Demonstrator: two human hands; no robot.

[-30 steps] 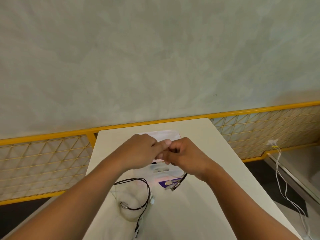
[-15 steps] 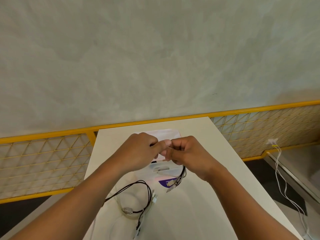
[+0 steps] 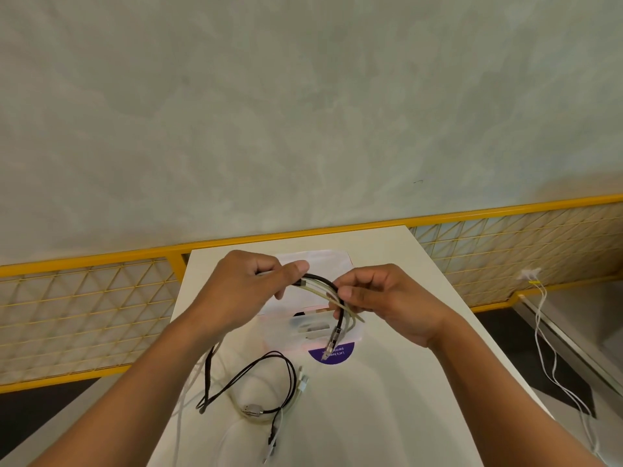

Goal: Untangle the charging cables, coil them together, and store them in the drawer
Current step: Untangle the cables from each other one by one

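A bundle of black and pale charging cables (image 3: 322,287) arches between my two hands above the white table (image 3: 397,382). My left hand (image 3: 242,291) grips one end of the bundle between thumb and curled fingers. My right hand (image 3: 384,301) pinches the bundle a little further along, and plug ends (image 3: 332,342) hang down below it. The rest of the cables (image 3: 266,389) lies in loose black and white loops on the table near me. No drawer is in view.
A clear plastic pouch with a purple label (image 3: 332,353) and white paper (image 3: 323,259) lie under my hands. A yellow wire-mesh railing (image 3: 84,308) runs behind the table. White cables (image 3: 546,332) hang from a plug at the right wall.
My hands have drawn apart, so a span of bundled cable shows between them. The loose loops on the table have shifted slightly.
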